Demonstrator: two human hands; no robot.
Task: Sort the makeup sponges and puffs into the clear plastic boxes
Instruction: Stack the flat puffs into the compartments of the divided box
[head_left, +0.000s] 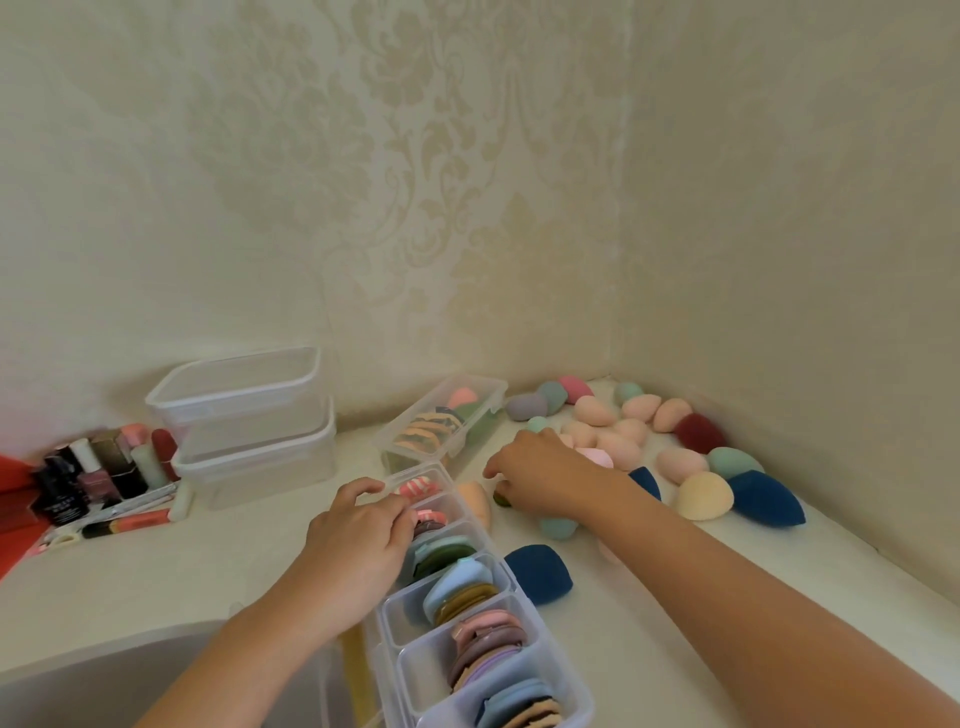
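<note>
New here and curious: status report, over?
Left hand curled at divided box, grip unclear. Right hand pinching dark green piece on counter. Loose sponges crowd corner; navy sponge beside box.

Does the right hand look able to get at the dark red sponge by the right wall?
Probably yes. The dark red sponge lies uncovered on the counter beyond the pink sponges, though the right hand is pinching a small green puff.
</note>
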